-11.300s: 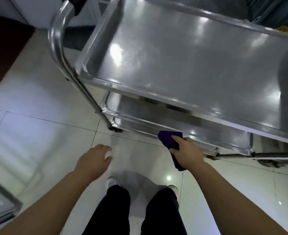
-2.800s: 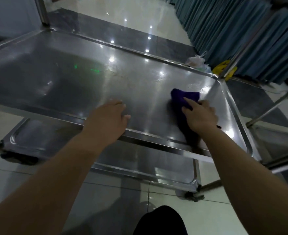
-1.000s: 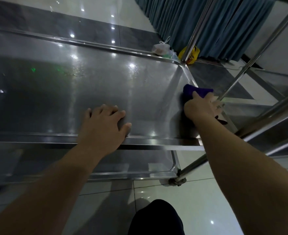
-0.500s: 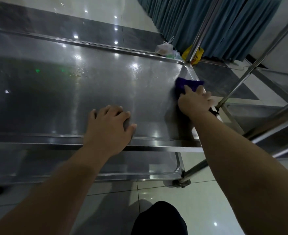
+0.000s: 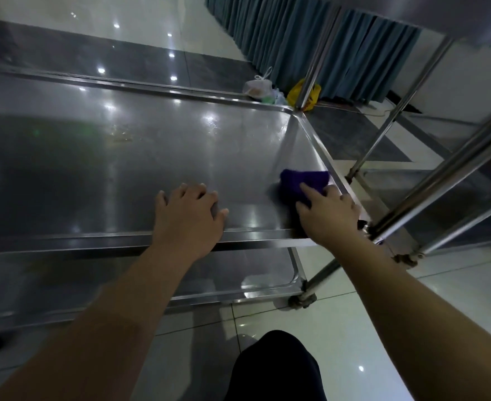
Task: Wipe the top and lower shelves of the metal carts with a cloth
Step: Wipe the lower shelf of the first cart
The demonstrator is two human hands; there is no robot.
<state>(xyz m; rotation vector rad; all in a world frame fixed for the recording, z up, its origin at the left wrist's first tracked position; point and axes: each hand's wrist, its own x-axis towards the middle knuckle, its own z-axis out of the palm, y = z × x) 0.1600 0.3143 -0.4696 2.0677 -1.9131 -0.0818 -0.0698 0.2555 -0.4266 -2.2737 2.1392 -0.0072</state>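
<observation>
A steel cart's top shelf [image 5: 140,157] fills the middle of the view, and its lower shelf [image 5: 238,273] shows beneath the near rim. A purple cloth [image 5: 302,182] lies on the top shelf beside the right rim. My right hand [image 5: 326,214] presses flat on the cloth's near part, fingers spread. My left hand [image 5: 188,219] rests palm down on the top shelf, just inside the near rim, with fingers straight.
A second metal cart [image 5: 447,180] stands close on the right, its slanted handle bars crossing near my right wrist. Plastic bags [image 5: 279,92] lie on the tiled floor by a blue curtain [image 5: 311,41]. My dark trouser leg [image 5: 273,369] is below.
My right hand has drawn the cloth back along the right rim toward the near corner. My left hand has stayed on the near rim.
</observation>
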